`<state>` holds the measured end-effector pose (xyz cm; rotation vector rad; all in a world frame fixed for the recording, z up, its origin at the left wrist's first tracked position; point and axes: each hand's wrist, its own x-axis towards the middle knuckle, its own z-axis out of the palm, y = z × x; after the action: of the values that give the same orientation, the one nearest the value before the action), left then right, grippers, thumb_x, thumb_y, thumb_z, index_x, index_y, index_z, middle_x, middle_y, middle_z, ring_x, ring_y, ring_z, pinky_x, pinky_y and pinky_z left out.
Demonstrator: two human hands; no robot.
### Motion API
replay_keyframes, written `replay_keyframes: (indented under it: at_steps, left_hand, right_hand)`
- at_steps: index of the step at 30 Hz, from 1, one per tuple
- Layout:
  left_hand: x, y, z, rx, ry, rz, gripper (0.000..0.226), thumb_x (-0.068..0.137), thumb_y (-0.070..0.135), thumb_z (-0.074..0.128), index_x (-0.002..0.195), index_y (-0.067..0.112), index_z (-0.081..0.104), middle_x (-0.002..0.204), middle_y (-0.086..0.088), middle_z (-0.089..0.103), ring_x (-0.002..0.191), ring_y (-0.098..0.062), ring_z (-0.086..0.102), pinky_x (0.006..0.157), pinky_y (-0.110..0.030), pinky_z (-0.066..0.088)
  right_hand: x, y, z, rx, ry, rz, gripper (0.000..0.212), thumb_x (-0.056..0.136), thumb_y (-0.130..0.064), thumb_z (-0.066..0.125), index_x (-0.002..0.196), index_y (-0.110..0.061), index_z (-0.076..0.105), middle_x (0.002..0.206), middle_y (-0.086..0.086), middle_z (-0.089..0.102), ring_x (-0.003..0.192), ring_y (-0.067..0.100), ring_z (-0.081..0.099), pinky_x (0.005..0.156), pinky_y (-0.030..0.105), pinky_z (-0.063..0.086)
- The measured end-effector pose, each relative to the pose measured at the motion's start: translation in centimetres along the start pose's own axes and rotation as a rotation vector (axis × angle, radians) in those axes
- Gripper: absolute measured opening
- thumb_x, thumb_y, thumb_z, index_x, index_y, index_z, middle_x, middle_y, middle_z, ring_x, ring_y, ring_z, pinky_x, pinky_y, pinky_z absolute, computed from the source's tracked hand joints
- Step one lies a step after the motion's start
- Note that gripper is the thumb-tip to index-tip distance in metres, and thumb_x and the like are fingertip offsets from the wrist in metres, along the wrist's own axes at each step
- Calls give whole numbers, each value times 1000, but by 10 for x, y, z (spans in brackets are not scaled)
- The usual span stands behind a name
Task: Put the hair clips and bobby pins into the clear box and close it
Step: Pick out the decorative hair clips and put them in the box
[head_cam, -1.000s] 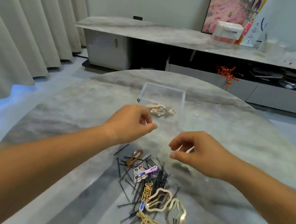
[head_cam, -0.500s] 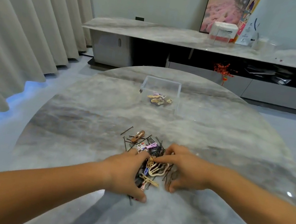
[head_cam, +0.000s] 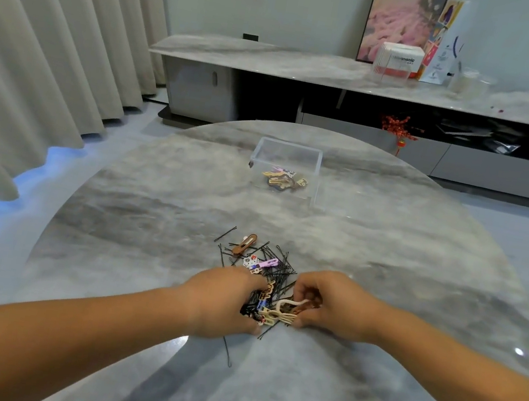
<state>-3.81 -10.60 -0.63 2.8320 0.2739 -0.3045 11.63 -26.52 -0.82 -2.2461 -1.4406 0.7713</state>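
Head view: the pile of clips point(head_cam: 270, 304) and black pins point(head_cam: 274, 272) lies on the near part of the table point(head_cam: 419, 258), and both my hands are in it. My left hand point(head_cam: 222, 300) is cupped around the pile's left side, fingers curled over pins. My right hand point(head_cam: 331, 304) pinches a cream clip point(head_cam: 288, 306) at the pile's right edge. The two hands are close, nearly touching. A brown clip point(head_cam: 244, 243) sits apart at the far left of the pile. The box point(head_cam: 285, 169) stands farther back, open, with a few clips inside. Curtains point(head_cam: 39, 46) hang at left.
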Motion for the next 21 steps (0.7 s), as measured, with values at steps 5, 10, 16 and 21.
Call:
replay_keyframes:
  at_steps: [5,10,16,21]
  left_hand:
    - [-4,-3,-2,120,104,125,29,95,48,49,108,23,58,108,2,57,100,-21,56,73,-34,47]
    - [-2,-9,-2,-86,160,90,37,90,55,54,87,19,61,82,3,61,75,-16,55,64,-34,48]
    - [1,-34,-14,-519,134,-128,35,84,47,70,72,14,66,56,8,53,49,-5,42,51,-22,34]
    - [16,-61,-23,-651,234,-249,34,82,46,74,76,13,72,52,9,53,45,-3,41,46,-18,32]
  right_hand:
    - [0,0,-4,264,-17,55,13,75,-16,82,84,-15,73,71,-6,66,58,4,54,58,20,45]
    - [1,-1,-10,390,60,58,10,78,-14,80,81,-9,72,64,-3,64,56,10,54,56,26,46]
    - [14,-20,-24,390,164,70,13,75,-23,83,76,-13,75,61,-6,67,54,4,56,56,21,46]
    - [8,-48,1,218,-138,164,23,70,-29,85,69,-12,70,59,-4,66,51,5,56,53,22,47]
